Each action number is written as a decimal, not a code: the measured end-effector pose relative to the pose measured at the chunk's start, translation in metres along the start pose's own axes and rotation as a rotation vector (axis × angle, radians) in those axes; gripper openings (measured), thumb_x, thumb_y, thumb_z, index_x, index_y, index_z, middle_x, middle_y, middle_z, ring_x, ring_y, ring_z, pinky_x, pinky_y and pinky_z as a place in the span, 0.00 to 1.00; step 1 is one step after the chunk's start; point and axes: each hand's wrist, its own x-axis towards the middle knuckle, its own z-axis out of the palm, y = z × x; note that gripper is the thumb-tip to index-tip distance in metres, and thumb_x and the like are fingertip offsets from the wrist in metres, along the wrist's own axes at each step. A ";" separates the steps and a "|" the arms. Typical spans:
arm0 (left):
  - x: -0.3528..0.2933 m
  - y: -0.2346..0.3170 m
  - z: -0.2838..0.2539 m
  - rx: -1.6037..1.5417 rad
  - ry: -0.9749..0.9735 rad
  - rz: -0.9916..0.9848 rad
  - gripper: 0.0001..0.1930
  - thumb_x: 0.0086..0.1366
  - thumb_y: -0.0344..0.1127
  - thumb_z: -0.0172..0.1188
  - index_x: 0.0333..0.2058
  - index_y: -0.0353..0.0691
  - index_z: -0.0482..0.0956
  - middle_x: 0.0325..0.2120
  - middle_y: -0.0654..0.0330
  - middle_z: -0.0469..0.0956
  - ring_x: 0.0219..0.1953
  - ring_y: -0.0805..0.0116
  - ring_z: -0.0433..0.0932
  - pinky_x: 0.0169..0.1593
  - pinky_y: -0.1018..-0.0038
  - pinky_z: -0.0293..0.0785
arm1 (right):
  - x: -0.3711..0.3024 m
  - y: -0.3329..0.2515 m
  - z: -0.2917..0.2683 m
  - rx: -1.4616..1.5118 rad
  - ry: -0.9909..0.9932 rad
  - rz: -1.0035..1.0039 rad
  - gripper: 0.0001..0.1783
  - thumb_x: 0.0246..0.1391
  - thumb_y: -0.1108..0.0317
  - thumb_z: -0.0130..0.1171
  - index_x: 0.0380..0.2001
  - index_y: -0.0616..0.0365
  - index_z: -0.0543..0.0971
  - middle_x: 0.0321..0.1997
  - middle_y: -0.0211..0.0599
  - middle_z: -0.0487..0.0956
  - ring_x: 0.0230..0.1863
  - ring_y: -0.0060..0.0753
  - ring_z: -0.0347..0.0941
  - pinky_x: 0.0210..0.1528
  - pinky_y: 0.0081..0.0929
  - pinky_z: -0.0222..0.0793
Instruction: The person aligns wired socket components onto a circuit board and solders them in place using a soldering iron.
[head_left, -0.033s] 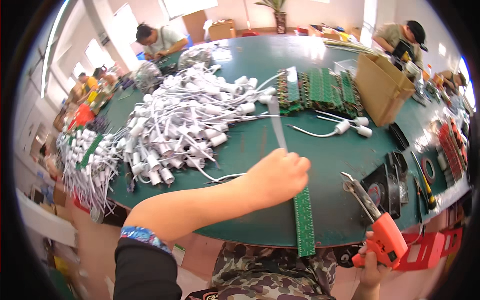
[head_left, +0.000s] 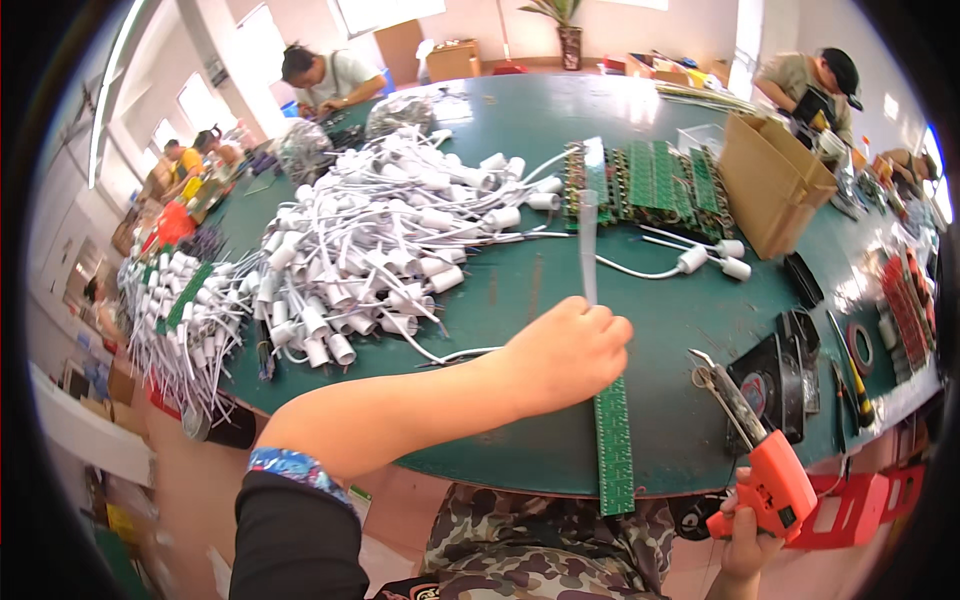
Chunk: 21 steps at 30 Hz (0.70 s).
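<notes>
My left hand (head_left: 572, 345) is closed in a fist over the middle of the table. A narrow translucent strip (head_left: 588, 250) sticks out from its far side. From beneath the fist a long green circuit board (head_left: 615, 450) runs toward me, its near end reaching past the table edge. Whether the hand also grips the board is hidden. At the lower right my right hand (head_left: 745, 535) is wrapped around the handle of an orange soldering gun (head_left: 782, 485). The gun's metal tip (head_left: 703, 358) points away from me, above the table and apart from the board.
White lamp holders with cables (head_left: 370, 230) are heaped at the left. Stacked circuit boards (head_left: 650, 185) and a cardboard box (head_left: 772, 185) stand farther back. Several loose lamp holders (head_left: 692, 260) lie nearer. A black stand (head_left: 785, 375), screwdriver (head_left: 857, 385) and tape roll (head_left: 859, 347) are at the right. Other people work around the table.
The far end of the translucent strip has swung to the right, so it stands straighter. The view has shifted slightly. Both hands keep nearly the same pose.
</notes>
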 end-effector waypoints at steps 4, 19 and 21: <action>-0.013 -0.002 0.022 -0.009 0.301 0.009 0.05 0.56 0.33 0.61 0.32 0.42 0.81 0.40 0.60 0.76 0.46 0.63 0.78 0.45 0.65 0.75 | 0.002 0.002 -0.002 -0.030 -0.027 -0.033 0.26 0.64 0.63 0.62 0.59 0.68 0.72 0.54 0.48 0.80 0.35 0.24 0.76 0.37 0.24 0.75; -0.231 -0.041 -0.019 -0.085 0.264 -0.819 0.07 0.57 0.24 0.63 0.36 0.37 0.82 0.33 0.55 0.81 0.35 0.51 0.82 0.40 0.60 0.80 | 0.012 -0.011 0.018 0.136 -0.074 -0.003 0.28 0.64 0.69 0.64 0.63 0.70 0.71 0.56 0.50 0.80 0.35 0.24 0.75 0.30 0.20 0.75; -0.239 -0.040 -0.018 -0.100 0.245 -0.818 0.07 0.58 0.23 0.62 0.36 0.37 0.82 0.33 0.55 0.81 0.35 0.50 0.82 0.40 0.60 0.80 | 0.008 -0.008 0.014 0.144 -0.103 0.031 0.28 0.65 0.70 0.63 0.63 0.70 0.71 0.56 0.50 0.80 0.33 0.24 0.75 0.29 0.20 0.74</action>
